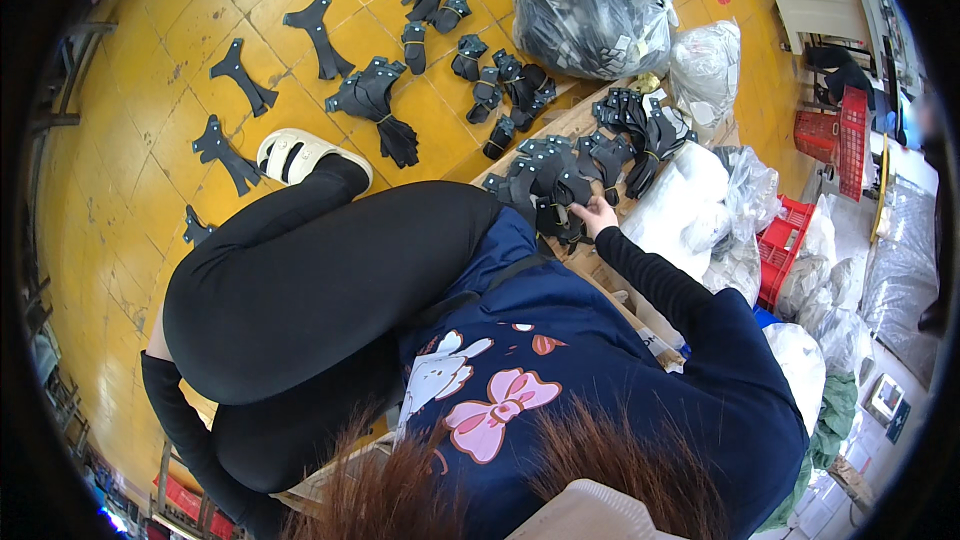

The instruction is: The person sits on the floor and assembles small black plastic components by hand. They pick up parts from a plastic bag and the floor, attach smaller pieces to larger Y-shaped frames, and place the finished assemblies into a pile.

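Observation:
My right hand (597,216) is at the near edge of a pile of black Y-shaped pieces (545,172) with small pale spots at their ends. Its fingers pinch a black piece at the pile's edge. Of my left hand (157,336) only a bit of skin by the cuff shows at the far left. My bent leg hides its fingers. Beside the pile lie banded bundles of the same black pieces (645,130). The pile rests on a wooden board (578,118).
Single black pieces (240,78) and banded bundles (375,105) lie on the yellow tiled floor (150,70). A large clear bag (597,5) of black pieces stands beyond the board. White plastic bags (680,210) and a red crate (783,248) are to the right. A cream clog (300,152) is on my foot.

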The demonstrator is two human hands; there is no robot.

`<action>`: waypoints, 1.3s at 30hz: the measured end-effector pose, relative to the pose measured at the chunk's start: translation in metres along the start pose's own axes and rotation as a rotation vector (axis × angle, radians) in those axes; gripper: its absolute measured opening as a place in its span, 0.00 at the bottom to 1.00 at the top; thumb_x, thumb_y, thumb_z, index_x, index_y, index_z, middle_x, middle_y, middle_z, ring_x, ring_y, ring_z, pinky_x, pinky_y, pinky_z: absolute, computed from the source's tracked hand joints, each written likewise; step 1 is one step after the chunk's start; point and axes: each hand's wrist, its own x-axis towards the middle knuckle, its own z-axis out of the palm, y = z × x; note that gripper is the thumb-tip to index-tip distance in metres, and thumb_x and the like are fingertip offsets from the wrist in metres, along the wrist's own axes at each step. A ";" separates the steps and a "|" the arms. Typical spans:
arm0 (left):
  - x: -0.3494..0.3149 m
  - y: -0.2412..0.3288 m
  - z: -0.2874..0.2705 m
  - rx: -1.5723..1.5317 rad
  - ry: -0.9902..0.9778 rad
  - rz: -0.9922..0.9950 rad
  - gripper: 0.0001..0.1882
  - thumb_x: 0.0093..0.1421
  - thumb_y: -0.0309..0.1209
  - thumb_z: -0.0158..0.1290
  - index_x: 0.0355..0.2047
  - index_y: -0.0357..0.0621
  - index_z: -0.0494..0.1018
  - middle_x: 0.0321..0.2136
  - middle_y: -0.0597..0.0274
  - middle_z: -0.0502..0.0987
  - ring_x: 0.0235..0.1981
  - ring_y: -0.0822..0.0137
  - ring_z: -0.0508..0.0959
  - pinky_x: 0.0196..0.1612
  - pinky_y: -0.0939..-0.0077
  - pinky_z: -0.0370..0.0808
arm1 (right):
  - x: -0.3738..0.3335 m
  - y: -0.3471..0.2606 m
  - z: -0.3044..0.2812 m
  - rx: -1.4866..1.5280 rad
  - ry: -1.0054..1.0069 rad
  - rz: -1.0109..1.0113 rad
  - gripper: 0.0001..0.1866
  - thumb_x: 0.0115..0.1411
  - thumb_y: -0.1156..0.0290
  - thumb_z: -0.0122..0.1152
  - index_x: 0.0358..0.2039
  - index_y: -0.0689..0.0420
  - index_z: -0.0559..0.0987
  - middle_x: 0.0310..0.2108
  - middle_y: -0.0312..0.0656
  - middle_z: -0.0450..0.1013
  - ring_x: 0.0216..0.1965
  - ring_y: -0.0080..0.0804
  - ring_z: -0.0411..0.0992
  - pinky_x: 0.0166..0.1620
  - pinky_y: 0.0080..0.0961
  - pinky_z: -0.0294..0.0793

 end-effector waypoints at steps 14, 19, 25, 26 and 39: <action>0.031 0.009 0.000 0.001 0.003 0.048 0.20 0.63 0.26 0.45 0.56 0.36 0.65 0.53 0.54 0.70 0.54 0.65 0.69 0.58 0.73 0.63 | -0.065 -0.029 0.008 -0.912 0.001 -0.088 0.30 0.46 0.51 0.64 0.43 0.58 0.70 0.43 0.46 0.73 0.49 0.40 0.69 0.52 0.39 0.61; 0.031 0.008 -0.001 0.006 0.014 0.056 0.20 0.63 0.25 0.44 0.56 0.36 0.65 0.53 0.54 0.70 0.54 0.65 0.69 0.59 0.73 0.62 | -0.056 -0.019 -0.006 -0.807 -0.106 -0.112 0.27 0.46 0.54 0.64 0.42 0.59 0.71 0.36 0.45 0.76 0.40 0.46 0.74 0.44 0.43 0.70; 0.026 0.008 -0.003 0.000 0.035 0.056 0.20 0.63 0.25 0.44 0.56 0.36 0.65 0.53 0.54 0.70 0.54 0.66 0.69 0.59 0.74 0.62 | -0.037 -0.047 -0.052 0.431 -0.635 0.276 0.30 0.56 0.83 0.55 0.57 0.63 0.55 0.26 0.50 0.74 0.20 0.33 0.73 0.21 0.25 0.71; 0.025 0.008 -0.003 -0.004 0.041 0.060 0.20 0.63 0.25 0.44 0.56 0.36 0.65 0.53 0.54 0.70 0.54 0.66 0.69 0.59 0.74 0.62 | -0.033 -0.062 -0.064 0.410 -0.706 0.294 0.31 0.56 0.82 0.54 0.58 0.64 0.53 0.27 0.50 0.74 0.20 0.32 0.72 0.20 0.24 0.70; 0.004 0.006 0.001 -0.110 0.109 0.012 0.20 0.63 0.24 0.44 0.56 0.35 0.66 0.53 0.55 0.70 0.54 0.66 0.69 0.59 0.74 0.62 | 0.021 -0.300 0.104 0.491 -1.030 -0.162 0.25 0.63 0.75 0.49 0.60 0.61 0.60 0.47 0.44 0.72 0.33 0.24 0.72 0.40 0.21 0.72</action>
